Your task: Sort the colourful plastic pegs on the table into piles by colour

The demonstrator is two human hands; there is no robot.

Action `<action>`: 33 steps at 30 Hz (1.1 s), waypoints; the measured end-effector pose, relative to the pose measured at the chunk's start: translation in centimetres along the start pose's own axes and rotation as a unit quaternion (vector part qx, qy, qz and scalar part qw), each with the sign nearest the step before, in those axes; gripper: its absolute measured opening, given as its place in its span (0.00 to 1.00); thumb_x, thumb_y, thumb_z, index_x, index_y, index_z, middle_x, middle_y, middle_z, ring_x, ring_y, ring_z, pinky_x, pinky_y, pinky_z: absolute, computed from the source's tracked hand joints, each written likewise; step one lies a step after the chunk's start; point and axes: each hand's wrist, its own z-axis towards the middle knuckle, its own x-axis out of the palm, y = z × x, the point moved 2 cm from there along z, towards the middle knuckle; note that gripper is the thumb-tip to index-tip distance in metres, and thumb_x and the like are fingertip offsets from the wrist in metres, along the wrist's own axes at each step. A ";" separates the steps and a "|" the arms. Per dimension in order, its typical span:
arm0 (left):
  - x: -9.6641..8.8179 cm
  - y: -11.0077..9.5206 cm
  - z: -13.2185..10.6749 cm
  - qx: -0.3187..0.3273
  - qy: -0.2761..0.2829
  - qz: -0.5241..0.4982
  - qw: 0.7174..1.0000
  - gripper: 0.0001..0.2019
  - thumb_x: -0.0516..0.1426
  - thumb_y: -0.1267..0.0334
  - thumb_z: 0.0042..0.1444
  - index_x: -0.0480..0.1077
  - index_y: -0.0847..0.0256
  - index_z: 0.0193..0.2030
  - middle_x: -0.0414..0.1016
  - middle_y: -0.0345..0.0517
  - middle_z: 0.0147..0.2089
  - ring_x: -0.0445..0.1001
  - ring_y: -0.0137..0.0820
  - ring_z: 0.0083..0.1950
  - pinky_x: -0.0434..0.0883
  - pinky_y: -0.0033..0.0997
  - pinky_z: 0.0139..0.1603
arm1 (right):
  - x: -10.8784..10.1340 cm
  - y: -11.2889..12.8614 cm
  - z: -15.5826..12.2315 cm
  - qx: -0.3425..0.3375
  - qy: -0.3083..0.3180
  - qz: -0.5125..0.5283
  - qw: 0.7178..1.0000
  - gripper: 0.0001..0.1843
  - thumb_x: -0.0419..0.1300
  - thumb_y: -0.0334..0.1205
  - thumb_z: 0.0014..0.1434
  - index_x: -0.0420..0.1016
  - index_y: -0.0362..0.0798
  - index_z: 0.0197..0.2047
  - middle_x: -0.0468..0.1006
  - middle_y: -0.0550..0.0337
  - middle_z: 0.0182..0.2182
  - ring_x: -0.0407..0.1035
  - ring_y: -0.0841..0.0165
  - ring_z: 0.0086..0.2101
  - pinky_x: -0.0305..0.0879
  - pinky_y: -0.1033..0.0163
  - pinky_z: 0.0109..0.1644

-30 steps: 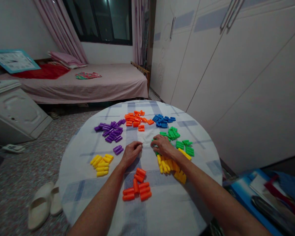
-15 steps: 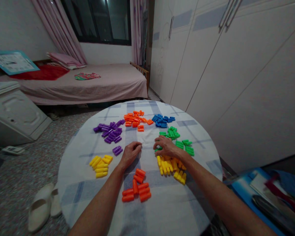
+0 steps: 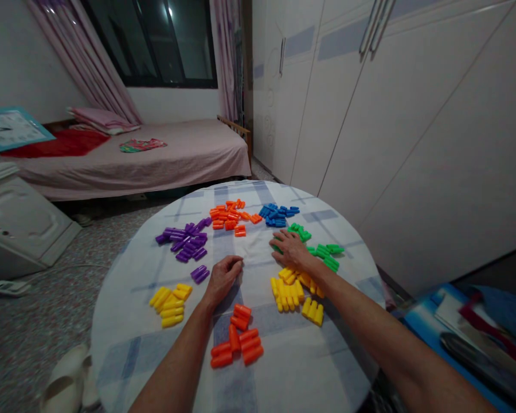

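Observation:
A round table under a white, blue-checked cloth (image 3: pixel 284 367) carries small plastic pegs sorted by colour. My left hand (image 3: pixel 222 278) rests curled on the cloth, with two purple pegs (image 3: pixel 199 273) just to its left and an orange group (image 3: pixel 237 339) nearer me. Nothing shows inside its fingers. My right hand (image 3: pixel 289 249) lies flat with fingers stretched out, its fingertips over a green peg at the edge of the green group (image 3: pixel 324 255). A yellow group (image 3: pixel 292 289) lies beside that wrist. Purple (image 3: pixel 183 241), orange (image 3: pixel 227 212) and blue (image 3: pixel 277 213) groups lie farther off. Another yellow group (image 3: pixel 169 298) sits at the left.
A white wardrobe (image 3: pixel 413 143) runs along the right wall and a bed (image 3: pixel 155 160) stands behind the table. A white cabinet (image 3: pixel 17 223) and a power strip (image 3: pixel 4 287) are at the left. A white slipper (image 3: pixel 64 378) lies on the floor. Books and blue items (image 3: pixel 460 332) lie at the lower right.
My right hand has opened from a pinch over the green pegs and now lies flat, reaching slightly farther. My left hand has stayed curled in place. The view has shifted a little.

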 end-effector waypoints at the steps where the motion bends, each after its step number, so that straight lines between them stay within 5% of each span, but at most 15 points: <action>1: 0.0 0.1 0.0 0.001 0.002 0.002 1.000 0.16 0.55 0.54 0.54 0.73 0.64 0.42 0.76 0.46 0.33 0.73 0.32 0.34 0.69 0.29 0.35 | -0.1 -0.3 0.1 0.002 0.000 -0.003 1.000 0.17 0.56 0.43 0.58 0.71 0.52 0.51 0.66 0.53 0.57 0.54 0.56 0.58 0.50 0.47 0.57; 14: 0.0 -0.4 -0.1 0.002 -0.002 -0.002 1.000 0.16 0.55 0.54 0.53 0.74 0.64 0.40 0.77 0.46 0.32 0.73 0.32 0.33 0.69 0.29 0.34 | -0.8 -6.6 -1.0 0.107 -0.018 -0.022 0.994 0.17 0.52 0.39 0.60 0.71 0.47 0.51 0.69 0.47 0.54 0.60 0.57 0.54 0.55 0.51 0.53; 19: 0.0 -0.3 -0.1 -0.005 -0.003 -0.002 1.000 0.16 0.56 0.54 0.52 0.74 0.63 0.41 0.77 0.46 0.33 0.74 0.33 0.34 0.69 0.29 0.35 | -2.1 -7.6 -4.1 0.146 -0.117 0.052 0.981 0.18 0.51 0.41 0.60 0.71 0.47 0.51 0.70 0.49 0.52 0.62 0.59 0.53 0.58 0.53 0.54; 25: 0.0 -0.6 -0.1 -0.005 -0.003 0.003 1.000 0.16 0.55 0.54 0.52 0.75 0.63 0.40 0.77 0.45 0.33 0.74 0.32 0.33 0.69 0.29 0.35 | -2.6 -5.0 -11.3 0.192 -0.221 0.146 0.945 0.14 0.48 0.42 0.60 0.72 0.49 0.42 0.74 0.53 0.40 0.67 0.62 0.44 0.63 0.54 0.52; 29: 0.0 -0.5 -0.1 -0.004 -0.006 0.003 1.000 0.15 0.55 0.55 0.52 0.74 0.64 0.40 0.77 0.46 0.33 0.73 0.32 0.33 0.69 0.29 0.34 | -1.8 -1.3 -14.0 0.230 -0.208 0.203 0.929 0.12 0.48 0.40 0.60 0.70 0.50 0.42 0.73 0.54 0.42 0.67 0.62 0.46 0.63 0.54 0.53; 33: 0.0 -0.2 0.0 -0.008 -0.010 0.003 1.000 0.16 0.56 0.54 0.52 0.74 0.64 0.40 0.76 0.46 0.32 0.73 0.32 0.33 0.69 0.29 0.34 | -1.5 1.5 -14.1 0.197 -0.180 0.269 0.925 0.12 0.48 0.40 0.61 0.70 0.51 0.43 0.73 0.55 0.45 0.66 0.64 0.48 0.62 0.55 0.56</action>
